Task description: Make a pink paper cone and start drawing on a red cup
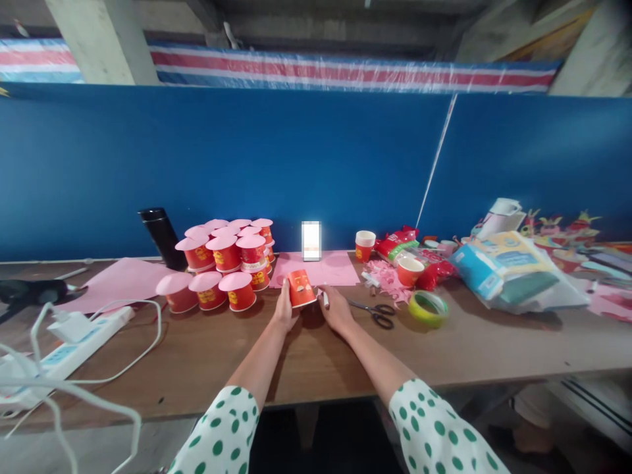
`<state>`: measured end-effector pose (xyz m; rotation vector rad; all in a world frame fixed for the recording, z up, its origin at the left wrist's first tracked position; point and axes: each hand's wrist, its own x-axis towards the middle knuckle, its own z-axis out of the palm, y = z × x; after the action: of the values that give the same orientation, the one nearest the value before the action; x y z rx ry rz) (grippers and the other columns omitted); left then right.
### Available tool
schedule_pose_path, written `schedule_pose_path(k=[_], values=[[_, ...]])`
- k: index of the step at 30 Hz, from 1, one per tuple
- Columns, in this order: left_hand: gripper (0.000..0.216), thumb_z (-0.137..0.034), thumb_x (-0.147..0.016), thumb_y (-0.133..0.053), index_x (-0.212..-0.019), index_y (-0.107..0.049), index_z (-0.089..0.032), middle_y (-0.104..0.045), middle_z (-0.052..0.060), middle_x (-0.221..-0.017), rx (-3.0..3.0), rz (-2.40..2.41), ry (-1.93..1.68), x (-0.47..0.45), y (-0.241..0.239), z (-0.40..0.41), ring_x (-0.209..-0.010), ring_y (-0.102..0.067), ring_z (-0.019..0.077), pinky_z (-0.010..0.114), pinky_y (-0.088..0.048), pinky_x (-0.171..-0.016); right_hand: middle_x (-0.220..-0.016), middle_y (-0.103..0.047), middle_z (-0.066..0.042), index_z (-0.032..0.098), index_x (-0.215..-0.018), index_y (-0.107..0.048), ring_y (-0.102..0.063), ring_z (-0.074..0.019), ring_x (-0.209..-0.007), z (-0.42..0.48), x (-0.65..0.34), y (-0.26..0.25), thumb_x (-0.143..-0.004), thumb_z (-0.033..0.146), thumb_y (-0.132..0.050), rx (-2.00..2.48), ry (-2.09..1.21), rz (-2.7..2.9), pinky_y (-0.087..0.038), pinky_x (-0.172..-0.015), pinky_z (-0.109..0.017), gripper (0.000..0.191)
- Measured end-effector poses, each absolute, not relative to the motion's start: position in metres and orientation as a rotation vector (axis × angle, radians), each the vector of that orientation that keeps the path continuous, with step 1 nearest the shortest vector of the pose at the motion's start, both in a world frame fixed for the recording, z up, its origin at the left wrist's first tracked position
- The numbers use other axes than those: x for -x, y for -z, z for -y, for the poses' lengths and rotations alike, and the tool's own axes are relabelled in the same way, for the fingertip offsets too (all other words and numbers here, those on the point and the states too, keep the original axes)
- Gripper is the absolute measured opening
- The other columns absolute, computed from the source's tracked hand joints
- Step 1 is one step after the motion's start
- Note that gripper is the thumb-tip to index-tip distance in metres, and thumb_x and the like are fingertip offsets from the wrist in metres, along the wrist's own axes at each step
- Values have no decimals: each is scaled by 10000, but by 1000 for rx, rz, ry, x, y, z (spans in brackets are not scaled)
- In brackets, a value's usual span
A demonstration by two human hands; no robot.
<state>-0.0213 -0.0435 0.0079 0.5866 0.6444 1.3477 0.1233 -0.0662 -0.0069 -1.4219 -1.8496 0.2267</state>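
Note:
My left hand [283, 309] is wrapped round the side of a red paper cup [301, 288] with gold and white marks. The cup is tilted, with its pale rim facing down. My right hand [338, 311] is closed on a slim white marker-like stick [325, 299], just right of the cup; its exact kind is too small to tell. Behind both hands lie pink paper sheets [336, 268]. Black-handled scissors [380, 315] rest to the right of my right hand. Left of my hands, red cups topped with pink paper discs [237, 283] stand stacked in rows.
A bright upright screen [311, 242] stands at the back. Rightward are stacked cups [365, 246], pink paper shreds [388, 280], yellow-green tape [428, 309] and a blue-white plastic package [513, 270]. A black bottle [162, 236], a power strip [89, 342] and loose cables occupy the left.

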Motion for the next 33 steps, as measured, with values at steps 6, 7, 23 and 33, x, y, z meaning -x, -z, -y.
schedule_pose_path(k=[6, 7, 23, 33], values=[[435, -499, -859, -464, -1027, -622, -129, -707, 96, -843, -606, -615, -1327, 22, -7, 42, -741, -679, 204, 337, -546, -747, -1136, -615, -123, 158, -1189, -531, -579, -216, -1033, 66, -123, 6, -904, 238, -391, 1416, -236, 1847, -433, -894, -332, 327], [440, -499, -861, -460, -1031, -622, -127, -708, 101, -851, -605, -613, -1325, 22, -7, 42, -758, -679, 209, 339, -543, -758, -1137, -615, -123, 159, -1191, -531, -579, -216, -1032, 66, -123, 6, -904, 241, -392, 1414, -237, 1848, -433, -891, -332, 329], [465, -539, -839, -467, -954, -628, -118, -699, 99, -817, -596, -611, -1317, 21, -9, 46, -691, -664, 202, 348, -542, -710, -1152, -616, -116, 172, -1194, -531, -573, -216, -1062, 65, -124, 7, -911, 252, -390, 1414, -226, 1858, -432, -910, -333, 326], [455, -548, -830, -480, -905, -620, -121, -682, 79, -757, -609, -603, -1346, 22, -6, 44, -629, -647, 183, 336, -546, -669, -1139, -638, -93, 198, -1166, -578, -573, -215, -1087, 70, -126, 0, -915, 327, -414, 1246, -247, 1735, -432, -952, -351, 326]])
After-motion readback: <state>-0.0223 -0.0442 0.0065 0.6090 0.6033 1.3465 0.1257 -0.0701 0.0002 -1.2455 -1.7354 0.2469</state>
